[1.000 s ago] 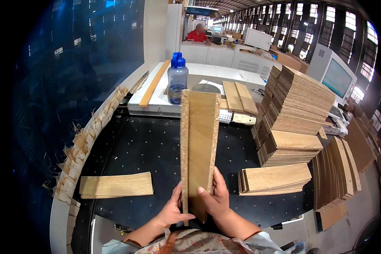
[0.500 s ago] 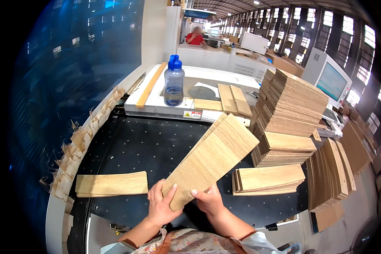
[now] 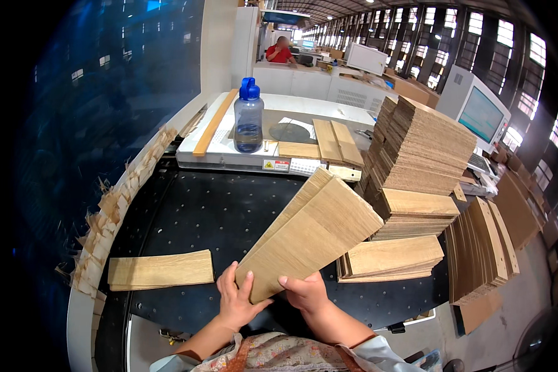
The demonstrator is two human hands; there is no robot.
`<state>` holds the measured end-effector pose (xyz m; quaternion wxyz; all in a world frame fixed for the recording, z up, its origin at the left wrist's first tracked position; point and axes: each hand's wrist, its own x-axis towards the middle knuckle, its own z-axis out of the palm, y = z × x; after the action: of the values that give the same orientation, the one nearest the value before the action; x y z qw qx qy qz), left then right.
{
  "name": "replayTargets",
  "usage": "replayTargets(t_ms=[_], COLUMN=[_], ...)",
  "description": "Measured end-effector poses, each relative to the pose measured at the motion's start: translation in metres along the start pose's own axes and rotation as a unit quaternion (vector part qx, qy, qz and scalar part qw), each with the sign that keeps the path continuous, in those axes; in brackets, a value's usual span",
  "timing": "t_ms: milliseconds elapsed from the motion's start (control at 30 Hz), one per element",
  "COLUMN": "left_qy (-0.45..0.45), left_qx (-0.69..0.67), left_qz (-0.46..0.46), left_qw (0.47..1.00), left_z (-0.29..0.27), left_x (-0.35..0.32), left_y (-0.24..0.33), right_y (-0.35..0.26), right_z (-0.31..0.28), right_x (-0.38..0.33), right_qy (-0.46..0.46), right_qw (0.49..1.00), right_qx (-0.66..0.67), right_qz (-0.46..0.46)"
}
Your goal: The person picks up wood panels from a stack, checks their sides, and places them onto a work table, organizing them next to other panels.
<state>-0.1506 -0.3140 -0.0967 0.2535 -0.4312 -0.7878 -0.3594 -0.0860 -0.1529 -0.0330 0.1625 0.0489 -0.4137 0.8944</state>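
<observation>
Two wood-grain boards, perhaps more, slant up and to the right above the black table, fanned apart at the far end. The front board (image 3: 313, 239) covers most of the rear board (image 3: 285, 214). My left hand (image 3: 237, 305) grips their near left corner, thumb on the face and fingers along the edge. With its thumb on the front board, my right hand (image 3: 308, 294) holds the near right edge; its other fingers are mostly hidden. A small stack of similar boards (image 3: 161, 270) lies to the left, and another low stack (image 3: 390, 256) lies to the right.
Tall board stacks (image 3: 425, 149) rise at the right, with upright boards (image 3: 477, 251) beside them. A blue-capped water bottle (image 3: 248, 118) stands on the white machine top (image 3: 198, 162) beyond the black perforated table (image 3: 186, 211). Ragged strips (image 3: 121, 201) line the left edge. A person in red (image 3: 280, 53) is far back.
The far ends of the held boards have spread wider apart, showing more of the rear one. Both hands keep their grip. The whole view has shifted slightly.
</observation>
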Motion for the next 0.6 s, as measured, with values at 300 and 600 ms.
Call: replayTargets(t_ms=[300,600], left_qy=[0.035,0.072], left_qx=[-0.119,-0.158], left_qz=[-0.032,-0.054], left_qw=[0.992,0.983], left_z=[0.033,0.053], left_x=[0.001,0.009], left_y=[0.010,0.003], right_y=[0.004,0.016], right_z=[0.020,0.013], right_x=[-0.004,-0.010], right_qy=[-0.047,-0.055], right_qw=[0.985,0.971], right_qx=[-0.156,-0.201], right_qz=[-0.061,-0.116])
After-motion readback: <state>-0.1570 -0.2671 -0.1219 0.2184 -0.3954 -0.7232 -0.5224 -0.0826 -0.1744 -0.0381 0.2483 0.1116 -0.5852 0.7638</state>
